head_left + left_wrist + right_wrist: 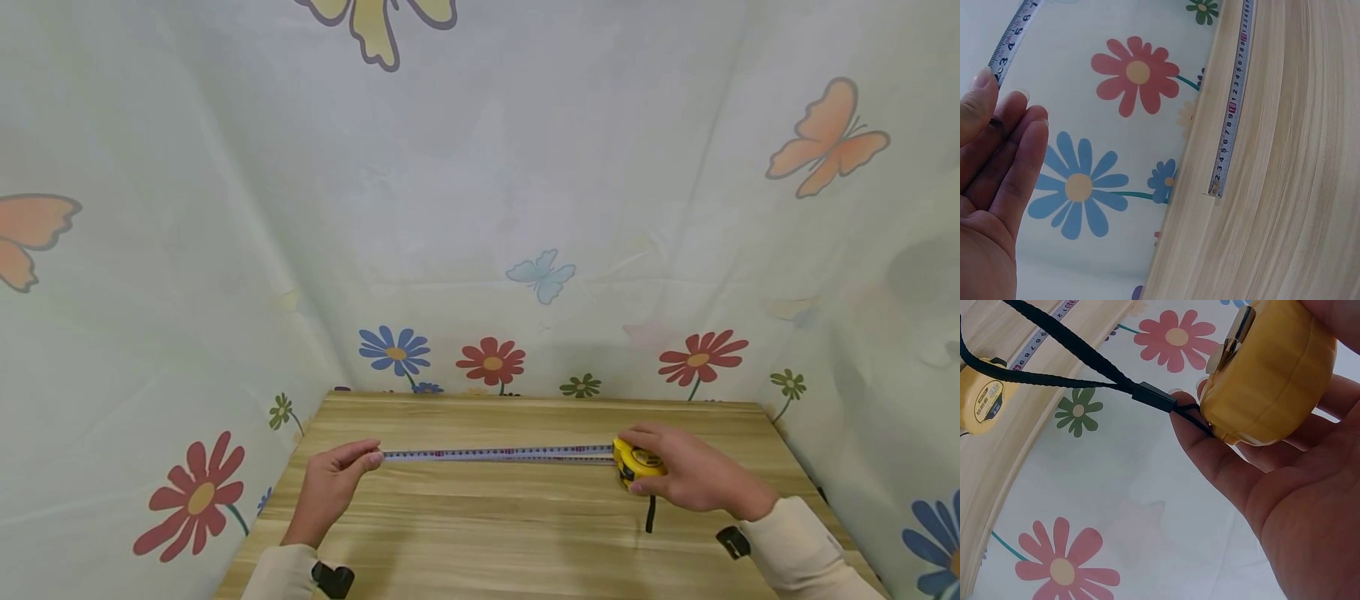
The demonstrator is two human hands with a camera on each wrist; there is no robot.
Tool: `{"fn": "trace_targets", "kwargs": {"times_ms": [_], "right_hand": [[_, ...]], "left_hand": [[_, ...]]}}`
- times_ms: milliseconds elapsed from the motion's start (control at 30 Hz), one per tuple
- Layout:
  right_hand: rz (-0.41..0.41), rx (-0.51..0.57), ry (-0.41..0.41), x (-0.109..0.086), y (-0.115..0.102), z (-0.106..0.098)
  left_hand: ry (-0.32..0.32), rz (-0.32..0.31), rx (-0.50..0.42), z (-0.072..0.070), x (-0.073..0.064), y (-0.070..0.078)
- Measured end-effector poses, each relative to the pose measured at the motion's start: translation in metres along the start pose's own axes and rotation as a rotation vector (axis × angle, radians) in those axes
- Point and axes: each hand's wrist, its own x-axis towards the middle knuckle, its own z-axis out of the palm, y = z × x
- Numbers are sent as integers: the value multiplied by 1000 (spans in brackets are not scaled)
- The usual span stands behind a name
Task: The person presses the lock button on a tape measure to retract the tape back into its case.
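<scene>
My left hand (330,483) pinches the free end of a measuring blade (1015,37) between thumb and forefinger, its other fingers stretched out. Over on the right, my right hand (693,471) grips a yellow tape measure (1272,375) around its case, a black strap (1072,347) hanging from it. The blade runs stretched between the two hands, above the table. Below it, a second pulled-out blade (1232,112) lies on the wood. The right wrist view shows its yellow tape measure (982,397) lying on the table; in the head view the right hand and its case largely hide that one.
The wooden table (487,517) reaches back to a pale cloth (480,208) printed with flowers and butterflies, which also hangs along both sides. A black wrist device (332,579) is at the left sleeve, another black wrist device (733,542) at the right.
</scene>
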Motion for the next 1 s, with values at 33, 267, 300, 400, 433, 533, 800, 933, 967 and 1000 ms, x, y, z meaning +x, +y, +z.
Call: {"fn": "trace_targets", "kwargs": {"times_ms": [33, 267, 300, 400, 433, 533, 800, 933, 967, 1000], "right_hand": [[-3, -2, 0, 0, 0, 0], [-21, -4, 2, 0, 1, 1], [-21, -4, 2, 0, 1, 1], [-19, -2, 1, 0, 1, 1], [-19, -3, 0, 0, 1, 1], [-17, -3, 1, 0, 0, 1], [-16, -4, 1, 0, 0, 1], [-11, -4, -2, 0, 0, 1], [-9, -3, -2, 0, 1, 1], [-8, -2, -2, 0, 1, 1]], "left_hand": [[0, 1, -1, 0, 0, 0], [2, 12, 2, 2, 0, 0], [1, 11, 1, 2, 0, -1], [-3, 13, 0, 2, 1, -2], [-5, 15, -1, 3, 1, -2], [-5, 18, 5, 3, 2, -4], [1, 8, 22, 5, 2, -2], [0, 2, 11, 6, 2, -1], [2, 3, 11, 6, 2, 0], [3, 5, 13, 6, 2, 0]]}}
